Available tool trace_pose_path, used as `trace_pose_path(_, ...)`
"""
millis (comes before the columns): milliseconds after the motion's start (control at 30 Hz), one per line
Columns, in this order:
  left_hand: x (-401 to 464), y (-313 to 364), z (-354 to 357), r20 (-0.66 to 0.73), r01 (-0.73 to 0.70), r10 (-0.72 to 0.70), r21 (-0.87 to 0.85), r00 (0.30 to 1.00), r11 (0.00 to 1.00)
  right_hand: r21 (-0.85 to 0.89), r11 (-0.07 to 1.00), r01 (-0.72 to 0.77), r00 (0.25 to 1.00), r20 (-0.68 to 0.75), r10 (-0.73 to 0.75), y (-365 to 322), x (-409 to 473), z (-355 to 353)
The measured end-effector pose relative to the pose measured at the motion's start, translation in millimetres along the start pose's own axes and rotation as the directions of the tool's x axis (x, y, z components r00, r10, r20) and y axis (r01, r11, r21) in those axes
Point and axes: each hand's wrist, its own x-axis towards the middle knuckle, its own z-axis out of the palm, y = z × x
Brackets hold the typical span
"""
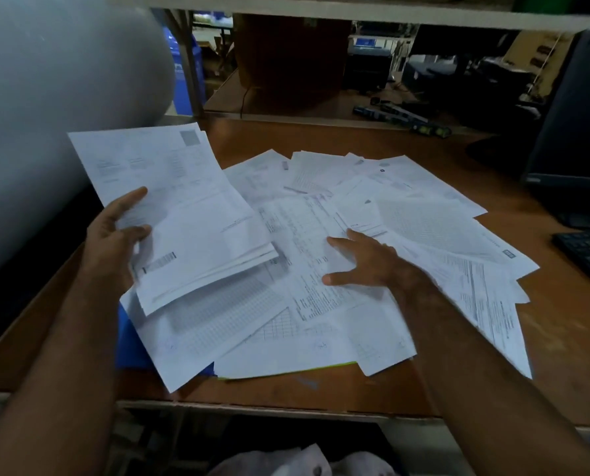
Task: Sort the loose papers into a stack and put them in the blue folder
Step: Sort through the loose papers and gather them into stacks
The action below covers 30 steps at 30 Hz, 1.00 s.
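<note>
My left hand (pixel 115 238) grips a small stack of printed sheets (pixel 183 207) by its left edge, lifted and tilted above the desk. Several loose papers (pixel 424 221) lie fanned out and overlapping across the middle of the brown desk (pixel 561 324). My right hand (pixel 365 259) rests flat, fingers spread, on a printed form (pixel 307 249) in the middle of the pile. A corner of the blue folder (pixel 132 348) shows at the left under the papers; most of it is hidden. A green edge (pixel 324 367) peeks out below the front sheets.
A dark monitor (pixel 575 125) stands at the right, with a black keyboard (pixel 589 255) in front of it. A large grey rounded object (pixel 56 108) fills the left. Tools (pixel 407 120) lie on a farther bench behind the desk.
</note>
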Motion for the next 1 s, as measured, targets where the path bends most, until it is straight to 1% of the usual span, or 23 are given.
trace_pose_path(67,1.3,0.7,-3.8,0.020,-0.006,0.005,0.022,1.000,1.000,-0.006,0.999,-0.039,0.999,-0.004,0.039,9.1,4.3,-4.9)
trace_pose_path(133,2.2,1.0,-8.6,0.063,-0.015,0.012,0.051,0.998,0.999,-0.053,0.998,-0.027,0.999,0.043,0.029,17.2,6.4,-15.5)
trace_pose_path(200,0.9,2.2,-11.4,0.123,-0.018,0.010,0.068,0.992,0.998,-0.054,0.999,-0.003,0.996,0.093,0.008,19.7,7.3,-26.0)
trace_pose_path(233,-0.2,3.0,-11.7,0.157,-0.019,0.008,0.067,0.988,0.998,-0.033,0.999,-0.019,0.996,0.081,0.022,18.5,8.4,-27.9)
trace_pose_path(267,-0.6,3.4,-12.0,0.189,-0.020,0.007,0.064,0.982,0.998,-0.016,0.999,-0.052,0.998,0.036,0.053,16.3,10.3,-27.5)
trace_pose_path(333,-0.6,2.5,-11.0,0.247,-0.005,-0.007,0.050,0.969,0.999,-0.021,0.991,-0.129,0.987,-0.098,0.126,12.0,14.2,-21.4)
trace_pose_path(367,-0.6,1.7,-9.6,0.270,0.012,-0.023,0.041,0.963,0.999,-0.044,0.986,-0.160,0.978,-0.140,0.153,11.0,17.7,-17.0)
trace_pose_path(433,-2.5,-0.6,-4.4,0.295,0.044,-0.052,0.034,0.954,0.998,-0.083,0.974,-0.211,0.969,-0.148,0.198,6.6,22.6,-14.2)
trace_pose_path(500,-6.1,-4.8,4.9,0.311,0.065,-0.072,0.034,0.948,0.997,-0.007,0.976,-0.218,0.966,-0.145,0.215,3.6,28.7,-18.5)
trace_pose_path(567,-10.3,-8.8,16.7,0.322,0.095,-0.104,0.043,0.941,0.995,0.070,0.987,-0.145,0.970,-0.184,0.156,-1.9,31.0,-23.4)
trace_pose_path(633,-11.4,-13.2,25.2,0.334,0.103,-0.127,0.089,0.934,0.991,0.082,0.993,-0.084,0.958,-0.266,0.103,-6.9,28.4,-24.9)
trace_pose_path(733,-10.6,-13.8,28.9,0.373,0.071,-0.131,0.169,0.919,0.983,0.064,0.995,-0.082,0.901,-0.422,0.101,-8.5,23.2,-27.4)
trace_pose_path(800,-10.4,-11.3,28.4,0.367,0.065,-0.137,0.200,0.920,0.978,0.119,0.991,-0.068,0.848,-0.517,0.120,-8.7,17.2,-35.3)
trace_pose_path(867,-9.7,-9.4,27.9,0.351,0.081,-0.147,0.197,0.925,0.977,0.201,0.979,0.030,0.823,-0.561,0.090,-10.4,7.3,-51.5)
trace_pose_path(933,-7.9,-9.9,29.1,0.335,0.102,-0.159,0.183,0.929,0.978,0.315,0.934,0.168,0.826,-0.562,0.041,-13.4,-7.4,-70.2)
trace_pose_path(967,-7.5,-10.2,30.1,0.321,0.103,-0.161,0.190,0.933,0.976,0.397,0.889,0.227,0.831,-0.556,0.035,-15.5,-16.3,-78.6)
trace_pose_path(1000,-7.3,-10.5,31.6,0.307,0.101,-0.161,0.203,0.938,0.974,0.494,0.821,0.286,0.834,-0.550,0.041,-17.3,-24.7,-86.1)
